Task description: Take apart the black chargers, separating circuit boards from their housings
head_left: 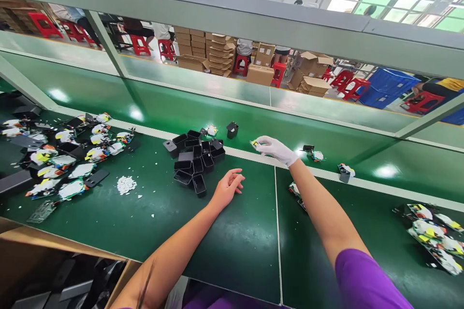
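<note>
L hand (228, 187) half-curled, empty; gloved R hand (274, 148) pinches yellow-green pc. (254, 144); carton labels (268, 51) too small to read.

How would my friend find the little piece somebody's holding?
Start at the long green table and find the pale strip running along it. By that strip is the right hand, in a white glove, pinching a small yellow-and-green piece in its fingers. Other pieces with yellow lie around, but only this one is in a hand.

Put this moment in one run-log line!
left hand: bare, looks empty; right hand: gloved, holding small part with yellow; black cases: clustered near left hand
</note>
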{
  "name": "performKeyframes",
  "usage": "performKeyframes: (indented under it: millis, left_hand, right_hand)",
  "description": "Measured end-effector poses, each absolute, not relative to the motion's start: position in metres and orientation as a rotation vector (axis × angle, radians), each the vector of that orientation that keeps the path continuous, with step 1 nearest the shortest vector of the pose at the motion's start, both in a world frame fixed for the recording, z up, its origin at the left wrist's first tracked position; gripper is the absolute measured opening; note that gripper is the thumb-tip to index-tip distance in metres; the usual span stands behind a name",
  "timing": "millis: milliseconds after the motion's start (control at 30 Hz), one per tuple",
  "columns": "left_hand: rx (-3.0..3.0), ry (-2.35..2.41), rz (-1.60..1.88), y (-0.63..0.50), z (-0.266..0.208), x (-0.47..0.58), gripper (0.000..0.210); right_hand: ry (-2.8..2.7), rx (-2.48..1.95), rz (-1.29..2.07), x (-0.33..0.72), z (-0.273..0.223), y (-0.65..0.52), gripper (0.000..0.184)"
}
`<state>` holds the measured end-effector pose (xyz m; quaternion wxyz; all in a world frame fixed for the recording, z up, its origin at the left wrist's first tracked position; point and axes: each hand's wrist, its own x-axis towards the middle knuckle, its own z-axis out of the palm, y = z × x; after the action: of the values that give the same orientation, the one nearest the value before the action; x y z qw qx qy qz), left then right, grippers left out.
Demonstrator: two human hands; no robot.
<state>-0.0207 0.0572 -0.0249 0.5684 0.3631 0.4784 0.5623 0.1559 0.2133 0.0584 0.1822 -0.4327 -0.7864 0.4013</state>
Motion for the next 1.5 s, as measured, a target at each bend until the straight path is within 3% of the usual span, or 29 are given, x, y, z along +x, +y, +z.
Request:
performKeyframes:
  millis: [200, 333, 533, 800, 1000, 1267, 1500]
  left_hand:
    - [0.686, 0.794, 1.225, 0.040, -0.014, -0.011, 0.050]
    - [0.664, 0.732, 1.203, 0.034, -0.006, -0.011, 0.043]
    - [0.688, 0.624, 1.011, 0.029, -0.002, -0.008, 0.049]
    - [0.726, 0.610, 0.770, 0.022, -0.005, -0.006, 0.058]
    - [0.881, 0.788, 0.801, 0.023, -0.002, -0.005, 0.068]
    - [1.259, 1.069, 1.167, 0.025, 0.010, -0.024, 0.041]
    - [1.776, 1.146, 1.287, 0.003, 0.001, -0.002, 0.071]
  right_hand:
    - [-2.191, -1.018, 1.068, 0.151, 0.050, 0.116, 0.038]
    - [-1.939, -1.104, 1.061, 0.175, 0.042, 0.080, 0.062]
    - [-1.724, -1.104, 1.683, 0.206, 0.013, 0.062, 0.067]
    - [-1.344, -0.909, 1.842, 0.187, -0.008, 0.044, 0.084]
    - [-1.179, -0.965, 1.777, 0.188, -0.017, 0.041, 0.068]
    - [-0.966, -0.839, 1.854, 0.187, -0.001, 0.040, 0.062]
    - [-0.902, -0.829, 1.934, 0.173, -0.002, 0.025, 0.047]
